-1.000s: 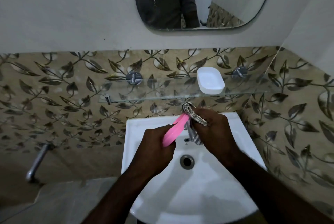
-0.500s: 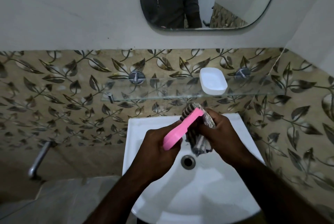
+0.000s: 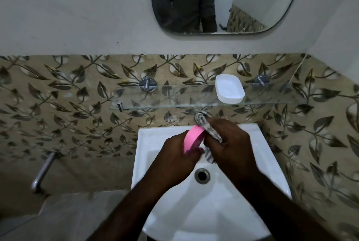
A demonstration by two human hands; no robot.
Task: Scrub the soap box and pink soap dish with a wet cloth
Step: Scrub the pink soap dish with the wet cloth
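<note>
My left hand (image 3: 174,155) grips the pink soap dish (image 3: 193,139) on its edge, tilted, above the white basin (image 3: 268,163). My right hand (image 3: 227,143) holds a grey patterned cloth (image 3: 206,128) bunched against the dish's right side; one end sticks up above the fingers and another hangs below them. The white soap box (image 3: 229,91) rests on the glass shelf (image 3: 155,100) above the basin, apart from both hands. The tap is hidden behind my hands.
The basin drain (image 3: 202,175) lies just below my hands. A mirror (image 3: 223,1) hangs above on the plain wall. Leaf-patterned tiles cover the back and right walls. A metal pipe (image 3: 43,170) sticks out low at the left.
The dish has turned in my left hand, from edge-on to showing more of its face. My right hand with the cloth has moved up and down along it.
</note>
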